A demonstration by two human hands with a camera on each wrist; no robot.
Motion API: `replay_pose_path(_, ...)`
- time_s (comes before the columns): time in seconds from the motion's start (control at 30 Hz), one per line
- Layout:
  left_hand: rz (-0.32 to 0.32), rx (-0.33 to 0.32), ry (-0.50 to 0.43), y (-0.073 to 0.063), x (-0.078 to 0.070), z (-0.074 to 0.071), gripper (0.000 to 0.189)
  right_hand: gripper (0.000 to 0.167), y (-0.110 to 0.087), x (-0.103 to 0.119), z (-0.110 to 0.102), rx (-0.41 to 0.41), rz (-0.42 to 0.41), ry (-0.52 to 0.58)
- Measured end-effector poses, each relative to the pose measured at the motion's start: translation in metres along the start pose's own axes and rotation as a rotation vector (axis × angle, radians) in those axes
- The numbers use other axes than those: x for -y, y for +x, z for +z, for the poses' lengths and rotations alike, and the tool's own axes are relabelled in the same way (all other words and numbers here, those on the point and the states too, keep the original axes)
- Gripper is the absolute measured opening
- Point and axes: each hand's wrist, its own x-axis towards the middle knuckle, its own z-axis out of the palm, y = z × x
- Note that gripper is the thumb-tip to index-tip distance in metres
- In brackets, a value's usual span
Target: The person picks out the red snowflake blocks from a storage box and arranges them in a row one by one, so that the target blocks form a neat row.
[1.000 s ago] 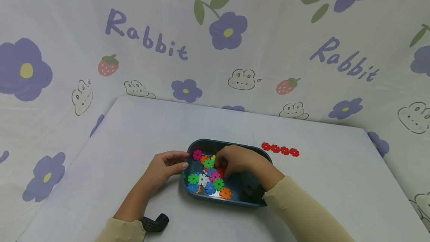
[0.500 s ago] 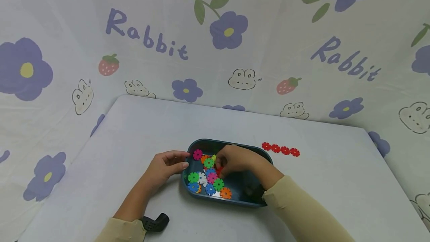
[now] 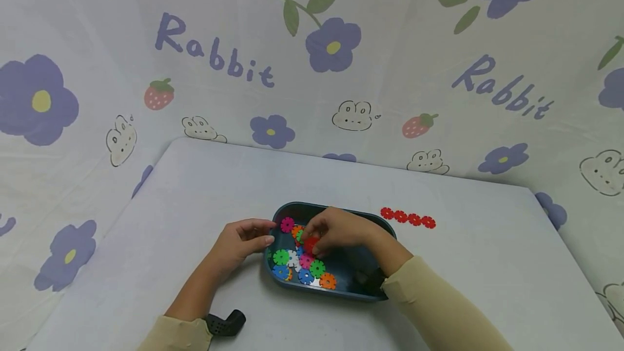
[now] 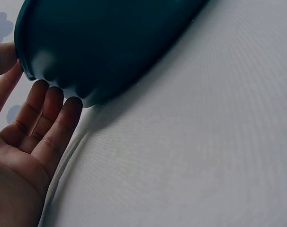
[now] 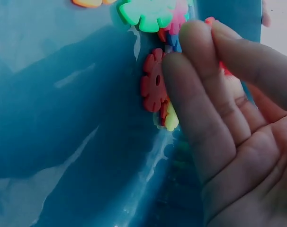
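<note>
My right hand [image 3: 341, 229] reaches down into the dark teal tray [image 3: 341, 292] and pinches a red notched plastic disc [image 3: 311, 245] between thumb and fingers. In the right wrist view the fingers mostly hide that disc, and another red disc [image 5: 154, 80] stands near the fingertips. Loose discs lie in the tray's left half, among them a green one [image 3: 281, 257], an orange one [image 3: 327, 281] and a magenta one [image 3: 287, 225]. My left hand [image 3: 246, 240] rests its relaxed fingertips against the tray's left end; the left wrist view shows several fingers at its outer wall.
Beyond the tray's right corner, a row of joined red discs [image 3: 408, 218] lies on the white table [image 3: 234, 183]. A patterned cloth [image 3: 219, 10] hangs behind the table. Around my left wrist sits a black device [image 3: 226, 324].
My right hand has lifted slightly from among the discs, and a red disc now shows between its fingers. Some nearby discs have shifted a little. The left hand stays in place.
</note>
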Motion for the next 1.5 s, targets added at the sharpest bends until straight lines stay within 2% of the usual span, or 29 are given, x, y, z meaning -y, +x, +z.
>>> replay_pose_path(0.17,0.0,-0.001,0.001,0.0,-0.002,0.0,0.042,0.032,-0.002,0.003,-0.002,-0.037,-0.022,-0.052)
replay_pose_path(0.5,-0.005,-0.001,0.0,0.001,-0.004,0.0,0.041,0.038,-0.006,0.007,-0.01,-0.115,-0.037,0.009)
replay_pose_path(0.67,-0.012,0.0,0.0,0.002,-0.002,0.0,0.042,0.04,-0.013,0.01,-0.02,-0.199,-0.085,0.106)
replay_pose_path(0.8,-0.012,-0.003,0.005,0.002,-0.002,0.0,0.042,0.041,-0.019,0.012,-0.032,-0.279,-0.123,0.115)
replay_pose_path(0.9,-0.008,-0.004,0.007,0.002,-0.002,0.0,0.042,0.042,-0.027,0.014,-0.044,-0.35,-0.118,0.09)
replay_pose_path(1.07,-0.007,0.0,-0.002,0.002,-0.002,0.001,0.043,0.045,-0.047,0.014,-0.064,-0.458,-0.076,0.116)
replay_pose_path(1.3,-0.009,0.0,0.003,0.001,-0.002,0.001,0.044,0.046,-0.074,-0.004,-0.09,-0.582,-0.041,0.164)
replay_pose_path(1.5,-0.025,-0.012,-0.011,0.0,-0.001,0.001,0.046,0.048,-0.084,-0.038,-0.101,-0.655,0.031,0.168)
